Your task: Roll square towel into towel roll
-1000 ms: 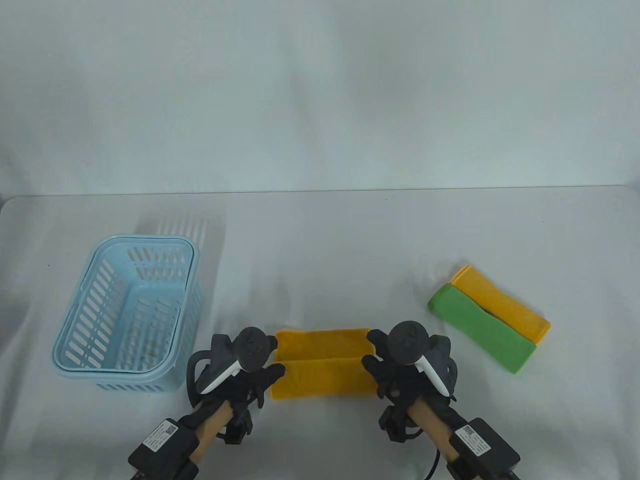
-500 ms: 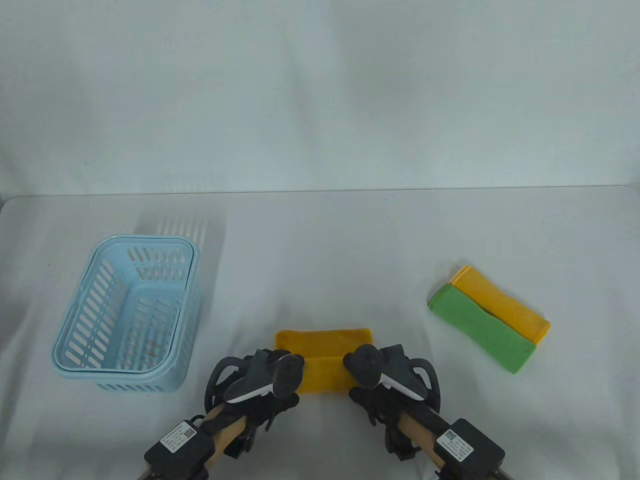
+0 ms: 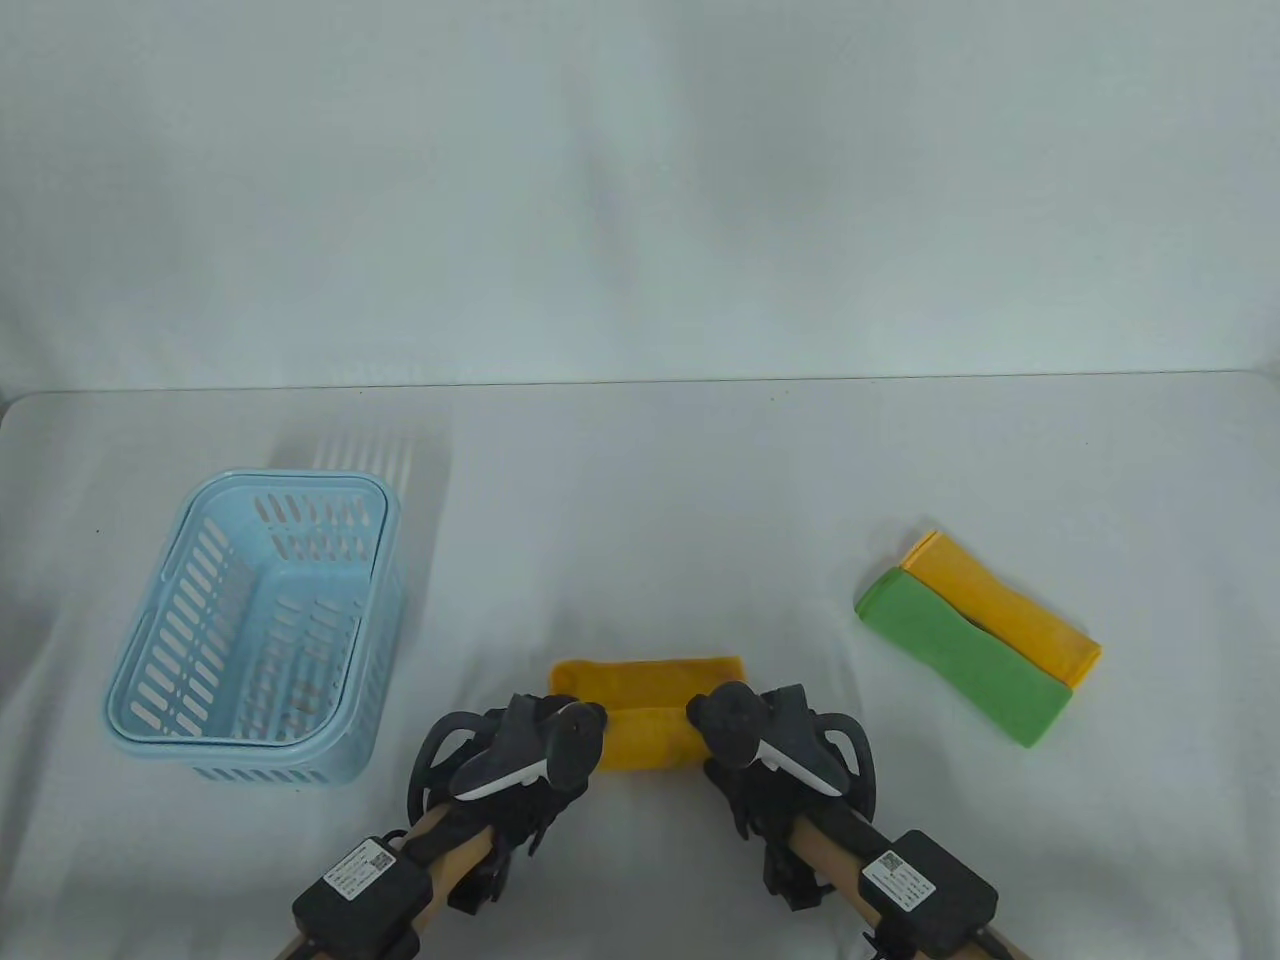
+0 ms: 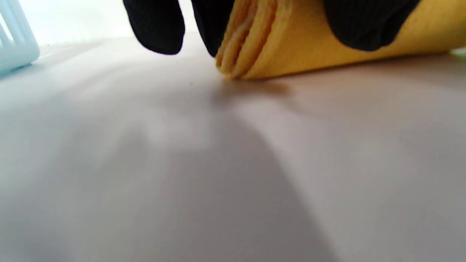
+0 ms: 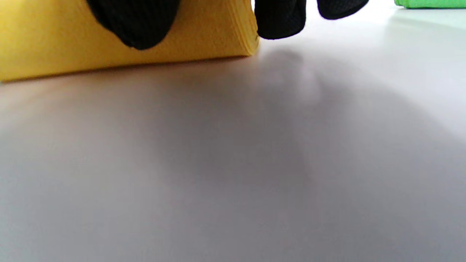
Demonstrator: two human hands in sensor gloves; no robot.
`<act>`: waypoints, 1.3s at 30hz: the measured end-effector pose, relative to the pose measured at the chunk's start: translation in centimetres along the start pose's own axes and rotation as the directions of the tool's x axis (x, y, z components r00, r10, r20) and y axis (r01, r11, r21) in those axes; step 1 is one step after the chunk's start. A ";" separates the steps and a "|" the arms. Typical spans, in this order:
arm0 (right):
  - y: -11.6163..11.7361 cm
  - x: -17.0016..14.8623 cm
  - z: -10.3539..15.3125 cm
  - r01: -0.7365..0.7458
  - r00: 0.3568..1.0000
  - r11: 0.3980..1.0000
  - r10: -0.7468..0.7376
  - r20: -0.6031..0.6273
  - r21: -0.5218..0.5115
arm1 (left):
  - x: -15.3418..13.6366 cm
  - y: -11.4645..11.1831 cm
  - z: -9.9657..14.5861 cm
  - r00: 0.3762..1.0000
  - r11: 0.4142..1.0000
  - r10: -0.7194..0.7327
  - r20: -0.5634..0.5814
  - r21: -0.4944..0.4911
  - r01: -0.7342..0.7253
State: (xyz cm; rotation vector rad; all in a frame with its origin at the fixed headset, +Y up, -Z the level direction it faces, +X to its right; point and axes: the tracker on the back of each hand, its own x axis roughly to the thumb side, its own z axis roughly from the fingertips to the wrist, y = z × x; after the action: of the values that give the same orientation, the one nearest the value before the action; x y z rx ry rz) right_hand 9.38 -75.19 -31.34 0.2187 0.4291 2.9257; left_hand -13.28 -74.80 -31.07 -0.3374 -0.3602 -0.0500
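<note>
A yellow towel (image 3: 650, 690) lies folded near the table's front edge, its near part turned up into a thick roll. My left hand (image 3: 572, 745) grips the roll's left end. My right hand (image 3: 716, 735) grips the right end. The trackers hide the fingers in the table view. In the left wrist view, black gloved fingers (image 4: 154, 27) curl over the layered end of the towel (image 4: 291, 47), with the thumb on its near face. In the right wrist view the towel (image 5: 54, 40) sits under curled fingers (image 5: 280, 22) in the same way.
A light blue slotted basket (image 3: 245, 742) stands at the left, its corner (image 4: 14, 40) visible in the left wrist view. At the right lie a folded green towel (image 3: 960, 655) and a folded yellow towel (image 3: 1000, 610) side by side. A green edge (image 5: 429, 3) shows far off.
Both hands came in from the towel's outer ends onto its near edge and turned it over away from me. The visible near strip has shrunk into a roll.
</note>
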 end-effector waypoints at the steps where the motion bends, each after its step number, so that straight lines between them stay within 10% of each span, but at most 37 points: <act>1: -0.3 -0.2 0.0 0.037 0.999 0.999 -0.037 -0.007 0.006 | -0.3 0.3 0.0 0.999 0.999 0.034 0.002 -0.003 -0.034; 13: -1.4 -3.1 -0.4 0.378 0.921 0.925 -0.372 -0.117 0.029 | -4.0 0.5 -0.2 0.881 0.881 0.462 -0.102 -0.065 -0.469; 39: -2.5 -4.5 0.1 0.366 0.915 0.930 -0.364 -0.173 -0.020 | -5.2 1.4 0.6 0.917 0.942 0.336 -0.218 0.101 -0.321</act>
State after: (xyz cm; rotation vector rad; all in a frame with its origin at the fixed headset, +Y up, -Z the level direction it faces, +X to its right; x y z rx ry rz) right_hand 14.17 -73.73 -32.56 -0.1090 0.4575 2.5799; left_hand -18.23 -73.32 -32.86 -0.3213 -0.0688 0.2509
